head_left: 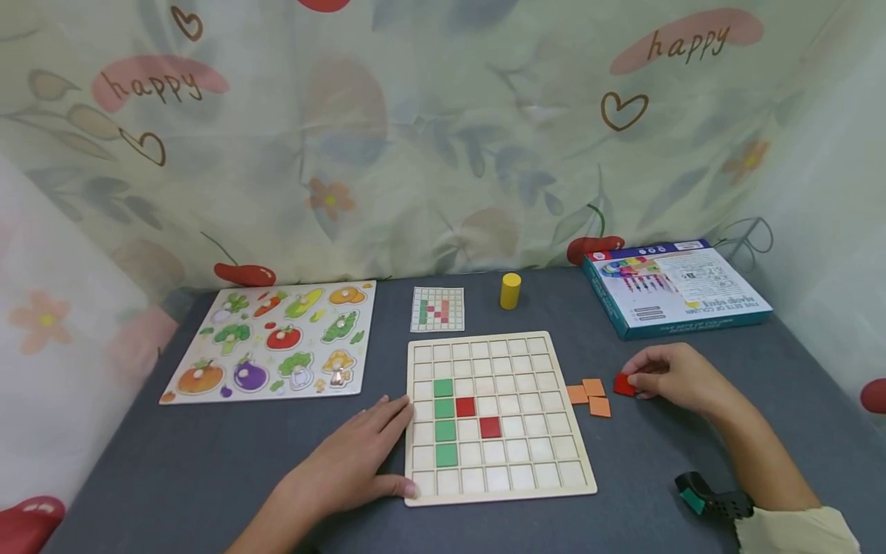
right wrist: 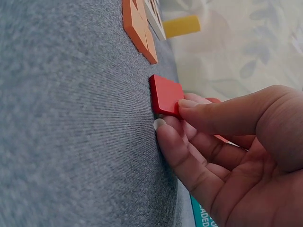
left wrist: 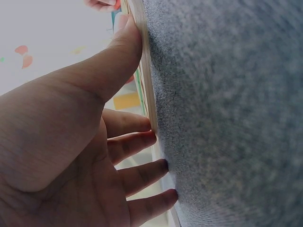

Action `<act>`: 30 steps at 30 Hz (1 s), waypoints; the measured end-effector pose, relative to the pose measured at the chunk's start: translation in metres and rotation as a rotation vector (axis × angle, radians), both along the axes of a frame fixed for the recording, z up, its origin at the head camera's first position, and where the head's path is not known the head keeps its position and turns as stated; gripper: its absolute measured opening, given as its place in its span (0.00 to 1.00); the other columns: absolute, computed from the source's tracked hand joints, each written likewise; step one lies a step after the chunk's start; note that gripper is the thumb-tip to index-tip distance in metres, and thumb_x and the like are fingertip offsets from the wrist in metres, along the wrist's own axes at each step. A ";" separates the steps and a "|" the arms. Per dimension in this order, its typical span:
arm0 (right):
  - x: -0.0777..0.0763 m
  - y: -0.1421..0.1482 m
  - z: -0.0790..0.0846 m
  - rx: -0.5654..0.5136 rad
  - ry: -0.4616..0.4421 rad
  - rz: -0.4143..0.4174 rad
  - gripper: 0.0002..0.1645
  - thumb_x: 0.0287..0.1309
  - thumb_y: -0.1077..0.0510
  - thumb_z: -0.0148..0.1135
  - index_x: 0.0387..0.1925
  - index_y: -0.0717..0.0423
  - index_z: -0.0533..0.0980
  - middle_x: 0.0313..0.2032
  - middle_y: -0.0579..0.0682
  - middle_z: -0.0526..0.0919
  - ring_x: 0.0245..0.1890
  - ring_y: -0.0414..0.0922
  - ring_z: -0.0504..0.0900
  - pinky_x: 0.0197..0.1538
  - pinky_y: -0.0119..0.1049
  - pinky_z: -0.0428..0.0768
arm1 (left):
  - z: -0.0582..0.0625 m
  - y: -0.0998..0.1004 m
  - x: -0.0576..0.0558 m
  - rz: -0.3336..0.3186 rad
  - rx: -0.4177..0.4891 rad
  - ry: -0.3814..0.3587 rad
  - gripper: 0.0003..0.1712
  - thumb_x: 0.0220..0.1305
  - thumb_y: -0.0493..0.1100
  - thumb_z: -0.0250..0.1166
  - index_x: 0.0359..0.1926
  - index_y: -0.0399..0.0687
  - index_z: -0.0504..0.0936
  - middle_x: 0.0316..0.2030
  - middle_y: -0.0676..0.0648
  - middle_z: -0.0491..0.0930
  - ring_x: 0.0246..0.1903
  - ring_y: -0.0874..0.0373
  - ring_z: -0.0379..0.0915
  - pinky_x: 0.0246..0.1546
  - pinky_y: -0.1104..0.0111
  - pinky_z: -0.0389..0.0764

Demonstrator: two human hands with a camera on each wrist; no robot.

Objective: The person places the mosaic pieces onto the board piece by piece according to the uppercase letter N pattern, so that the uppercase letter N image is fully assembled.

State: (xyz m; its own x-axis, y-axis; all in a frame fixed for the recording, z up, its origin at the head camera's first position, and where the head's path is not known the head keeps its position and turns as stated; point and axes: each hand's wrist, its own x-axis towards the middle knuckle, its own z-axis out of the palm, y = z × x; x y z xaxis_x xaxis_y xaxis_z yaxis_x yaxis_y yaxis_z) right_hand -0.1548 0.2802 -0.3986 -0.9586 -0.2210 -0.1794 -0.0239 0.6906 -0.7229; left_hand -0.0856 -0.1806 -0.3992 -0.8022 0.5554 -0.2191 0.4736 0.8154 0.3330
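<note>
Red tile [right wrist: 166, 97], thickness wrist-view only, right fingers [right wrist: 187, 163] pinching; left fingers [left wrist: 143, 175] straight, apparently against board [head_left: 522, 477].

Red square tile [head_left: 624, 384] right of board [head_left: 512, 425]

The right hand [right wrist: 227, 146] pinches a flat red square tile [right wrist: 166, 93] near one corner, thumb on its face. On the grey fabric-covered bench [right wrist: 80, 123] lie flat orange tiles [right wrist: 137, 30] (close together), near a partly seen pale flat board [right wrist: 155, 20] and a yellow cylinder [right wrist: 182, 26].
</note>
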 end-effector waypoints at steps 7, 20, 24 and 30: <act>0.000 -0.001 0.001 -0.032 -0.019 0.009 0.10 0.66 0.66 0.62 0.44 0.69 0.82 0.38 0.53 0.84 0.33 0.47 0.82 0.36 0.35 0.85 | 0.000 0.001 0.000 0.006 -0.009 -0.010 0.60 0.54 0.74 0.65 0.77 0.43 0.59 0.75 0.43 0.57 0.74 0.42 0.48 0.69 0.45 0.59; 0.003 -0.019 0.008 -0.161 -0.039 0.116 0.10 0.66 0.65 0.63 0.46 0.67 0.83 0.40 0.54 0.85 0.34 0.46 0.83 0.39 0.35 0.85 | 0.001 0.000 0.000 -0.002 0.006 -0.007 0.59 0.56 0.73 0.65 0.77 0.43 0.59 0.75 0.42 0.56 0.74 0.41 0.48 0.69 0.45 0.59; 0.003 -0.027 0.006 -0.183 -0.066 0.133 0.10 0.66 0.65 0.64 0.45 0.66 0.83 0.39 0.54 0.85 0.33 0.47 0.83 0.39 0.36 0.85 | 0.002 0.000 0.000 -0.005 0.007 -0.004 0.59 0.55 0.73 0.65 0.77 0.43 0.59 0.75 0.42 0.56 0.74 0.41 0.48 0.68 0.45 0.60; 0.006 -0.038 0.008 -0.222 -0.095 0.151 0.10 0.65 0.65 0.65 0.45 0.67 0.83 0.37 0.54 0.84 0.31 0.49 0.83 0.38 0.37 0.85 | 0.002 0.000 0.000 -0.003 0.009 -0.009 0.59 0.55 0.73 0.65 0.77 0.43 0.59 0.75 0.42 0.56 0.74 0.41 0.48 0.69 0.45 0.59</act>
